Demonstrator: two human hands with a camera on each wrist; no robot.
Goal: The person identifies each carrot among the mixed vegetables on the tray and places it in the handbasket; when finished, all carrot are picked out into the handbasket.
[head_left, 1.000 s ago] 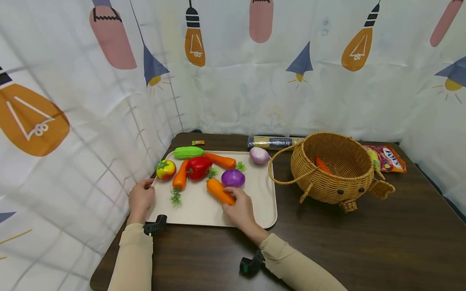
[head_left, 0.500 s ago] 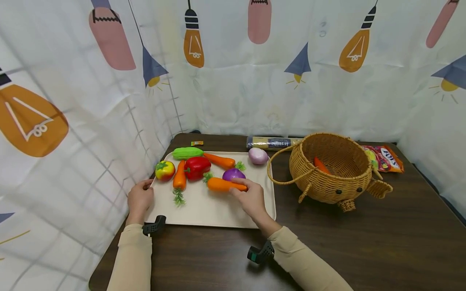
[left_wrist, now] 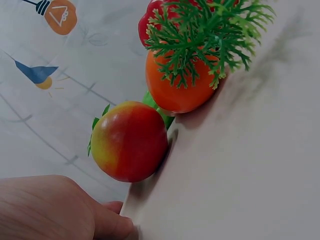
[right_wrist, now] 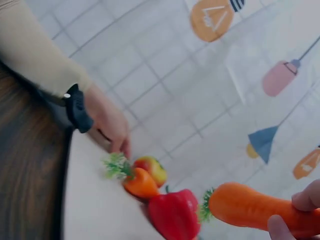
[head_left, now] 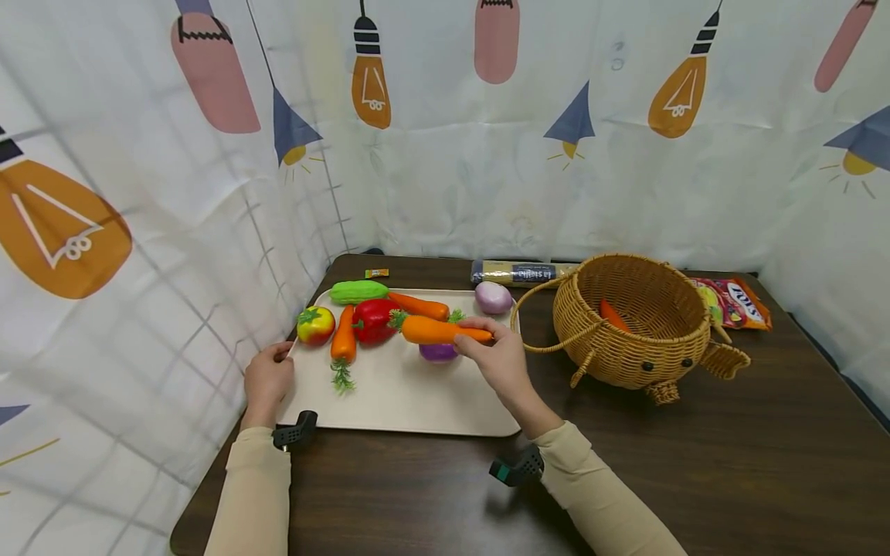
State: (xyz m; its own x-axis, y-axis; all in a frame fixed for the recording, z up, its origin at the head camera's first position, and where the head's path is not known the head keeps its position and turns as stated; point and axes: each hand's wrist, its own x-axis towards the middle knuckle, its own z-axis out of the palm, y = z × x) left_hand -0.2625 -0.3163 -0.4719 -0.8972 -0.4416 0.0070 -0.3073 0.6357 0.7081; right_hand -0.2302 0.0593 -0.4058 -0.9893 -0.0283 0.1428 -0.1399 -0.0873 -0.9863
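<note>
My right hand (head_left: 499, 363) pinches a toy carrot (head_left: 434, 330) by its narrow end, above the tray. Its leafy top points left, and it partly covers a purple vegetable (head_left: 438, 353). At the left edge of the cream tray (head_left: 403, 401), my left hand (head_left: 267, 382) grips the rim, thumb (left_wrist: 117, 226) on the edge. Nearest to that hand lies a red-yellow tomato (left_wrist: 131, 142). Beside it are a second carrot (head_left: 344, 336) and a red bell pepper (right_wrist: 174, 212). A third carrot (head_left: 420, 306), a green ridged vegetable (head_left: 358, 291) and a pale purple onion (head_left: 494, 297) lie along the back.
A wicker basket (head_left: 612, 367) with an orange piece (head_left: 613, 315) inside stands right of the tray, its handle (head_left: 531, 347) reaching the tray's edge. Behind are a pasta packet (head_left: 521, 272), a candy bag (head_left: 740, 303) and a small orange wrapper (head_left: 377, 272). Printed curtains surround the table.
My right hand has lifted the carrot off the tray, moving up and right. The carrot has turned from slanted to nearly level. My left hand has stayed at the tray's edge.
</note>
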